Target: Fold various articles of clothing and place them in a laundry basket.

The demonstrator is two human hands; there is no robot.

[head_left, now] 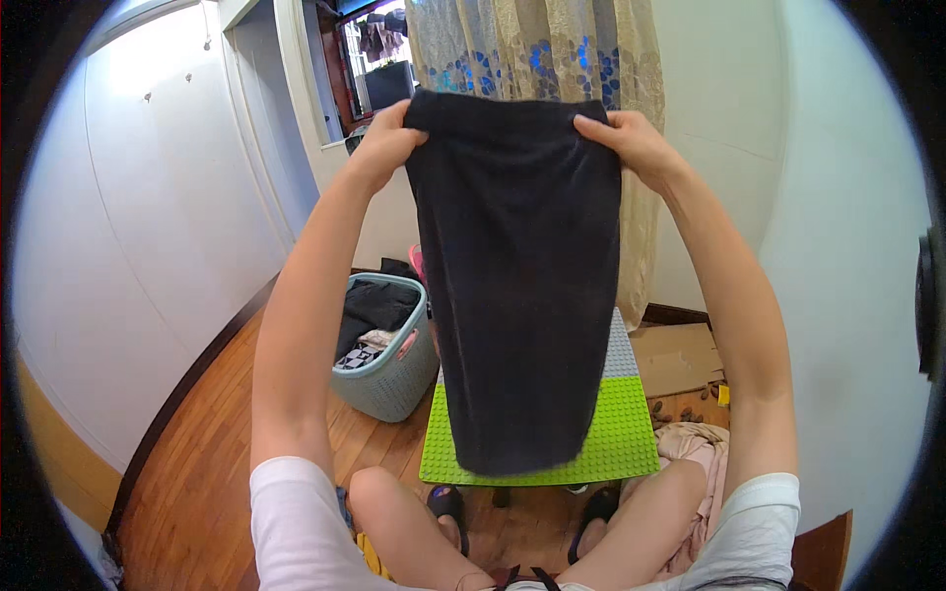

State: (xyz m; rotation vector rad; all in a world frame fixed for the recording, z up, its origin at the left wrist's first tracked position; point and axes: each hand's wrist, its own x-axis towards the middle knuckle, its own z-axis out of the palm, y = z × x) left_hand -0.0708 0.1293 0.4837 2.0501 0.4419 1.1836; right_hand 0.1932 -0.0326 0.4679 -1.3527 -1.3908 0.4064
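A black skirt [517, 276] hangs stretched out in front of me, its wide waistband at the top. My left hand [392, 143] pinches the left end of the waistband, thumb at the front. At the opposite corner my right hand [631, 143] grips it the same way. Both arms reach forward, raised and apart. The lower hem of the skirt hangs over a low table [627, 433] with a studded green and grey top, hiding much of it. Whether the hem touches the tabletop I cannot tell.
Left of the table stands a light blue laundry basket [389, 379] with dark and patterned clothes inside. Flattened cardboard [675, 360] lies on the floor at the right, near a heap of pale pink cloth [702, 448]. A patterned curtain [636, 59] hangs behind.
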